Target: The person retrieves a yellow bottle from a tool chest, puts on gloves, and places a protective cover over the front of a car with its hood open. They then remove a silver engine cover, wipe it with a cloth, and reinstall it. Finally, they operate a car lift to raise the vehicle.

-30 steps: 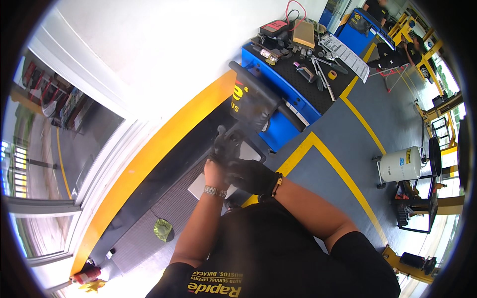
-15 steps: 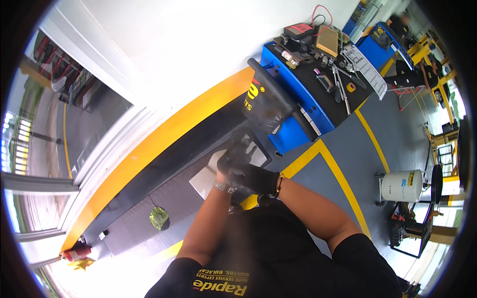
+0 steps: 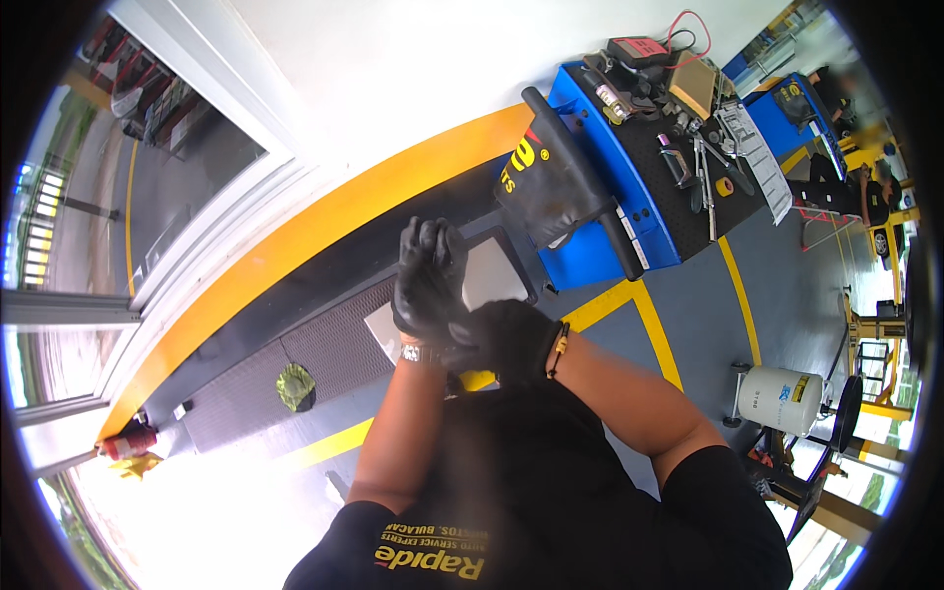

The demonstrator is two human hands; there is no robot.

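My left hand (image 3: 426, 285) is raised in front of me in a black glove, its fingers loosely bent with small gaps between them and nothing in them. A metal-banded watch (image 3: 419, 353) sits on that wrist, just below the glove's edge. Against the base of the left hand is my right hand (image 3: 511, 339), also gloved in black. Its fingers close on the cuff of the left-hand glove (image 3: 442, 326), though the fingertips are partly hard to make out. A beaded bracelet (image 3: 560, 351) circles the right wrist.
A blue tool cart (image 3: 610, 236) with pliers, a tape roll and other tools stands ahead to the right. A grey mat (image 3: 334, 339) runs along the wall, with a green cap (image 3: 295, 387) on it. A white tank (image 3: 780, 401) stands at right; people are beyond.
The left hand has risen from under the right one, and its fingers now point up. My right hand has shifted to the left wrist, at the glove cuff. The view has turned slightly.
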